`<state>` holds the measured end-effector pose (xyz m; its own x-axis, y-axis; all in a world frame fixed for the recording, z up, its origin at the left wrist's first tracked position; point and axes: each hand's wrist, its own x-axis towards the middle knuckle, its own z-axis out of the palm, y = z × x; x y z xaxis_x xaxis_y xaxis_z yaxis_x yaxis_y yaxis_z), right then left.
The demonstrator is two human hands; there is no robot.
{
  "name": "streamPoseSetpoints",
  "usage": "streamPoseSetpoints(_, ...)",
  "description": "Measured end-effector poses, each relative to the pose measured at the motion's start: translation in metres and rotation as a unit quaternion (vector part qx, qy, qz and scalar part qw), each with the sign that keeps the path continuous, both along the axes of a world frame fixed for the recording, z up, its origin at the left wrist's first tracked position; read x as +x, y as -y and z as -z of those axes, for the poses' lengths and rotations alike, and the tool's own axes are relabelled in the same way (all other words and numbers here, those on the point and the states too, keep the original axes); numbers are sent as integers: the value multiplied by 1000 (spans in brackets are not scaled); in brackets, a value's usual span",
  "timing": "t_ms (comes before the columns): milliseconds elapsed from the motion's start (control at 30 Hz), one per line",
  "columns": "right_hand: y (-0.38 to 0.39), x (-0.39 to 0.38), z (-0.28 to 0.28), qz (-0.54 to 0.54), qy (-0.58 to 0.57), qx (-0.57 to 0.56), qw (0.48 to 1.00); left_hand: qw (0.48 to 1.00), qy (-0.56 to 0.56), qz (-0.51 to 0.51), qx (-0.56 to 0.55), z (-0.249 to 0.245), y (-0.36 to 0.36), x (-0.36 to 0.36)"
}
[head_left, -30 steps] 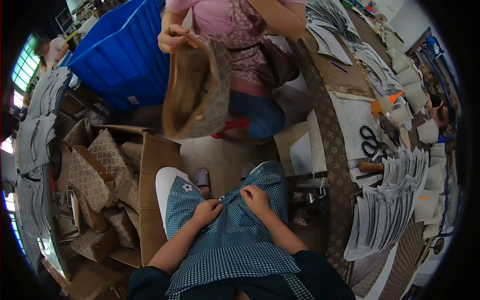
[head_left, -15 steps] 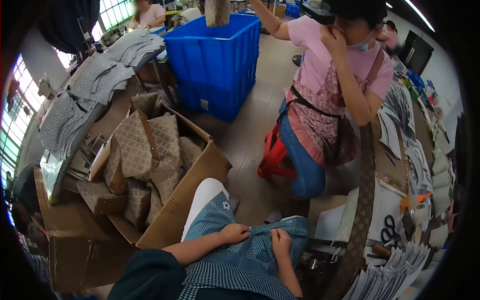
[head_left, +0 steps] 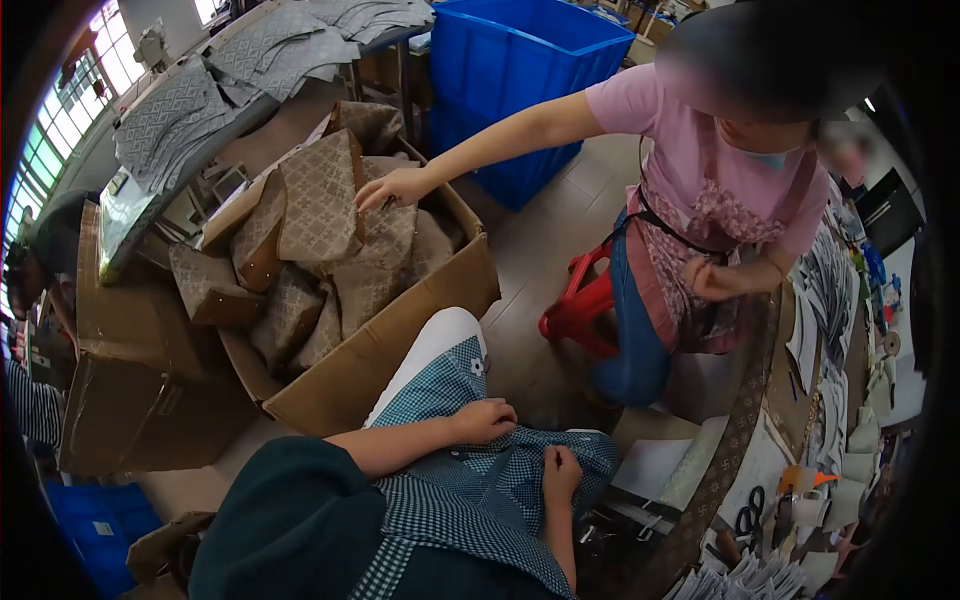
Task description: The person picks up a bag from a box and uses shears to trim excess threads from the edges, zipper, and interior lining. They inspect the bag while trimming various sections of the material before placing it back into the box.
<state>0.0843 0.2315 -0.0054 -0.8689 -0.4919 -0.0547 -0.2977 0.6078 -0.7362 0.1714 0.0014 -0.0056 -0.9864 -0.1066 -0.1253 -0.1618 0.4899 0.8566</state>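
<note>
My left hand [head_left: 485, 421] rests on my lap with its fingers curled in over the green-and-white checked apron [head_left: 460, 520]. Close to it, my right hand [head_left: 562, 476] is closed in a loose fist on the same cloth. Whatever either hand may hold is hidden under the fingers. Beyond my knee, an open cardboard box [head_left: 385, 330] is heaped with brown patterned pieces [head_left: 318, 205] with small studs along their edges. A co-worker's hand [head_left: 395, 188] reaches over these pieces, fingers at the heap; my own hands stay apart from it.
The co-worker in a pink shirt [head_left: 625, 95] is by a red stool [head_left: 580, 310]. Behind the box stands a blue bin [head_left: 520, 75]. Grey patterned sheets [head_left: 175, 130] cover a table at left. At right, a bench holds black-handled scissors [head_left: 748, 510] and stacked pieces [head_left: 745, 580].
The co-worker's arm has come down from a raised piece by the blue bin to the box; their other hand has dropped from the face. My view has shifted; my hands stay on my lap.
</note>
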Motion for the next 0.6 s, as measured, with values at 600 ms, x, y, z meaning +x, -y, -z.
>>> streamPoseSetpoints(600, 3, -1, 6, -8, -63, 7, 998, 790, -600, 125, 14, -324, 17, -5)
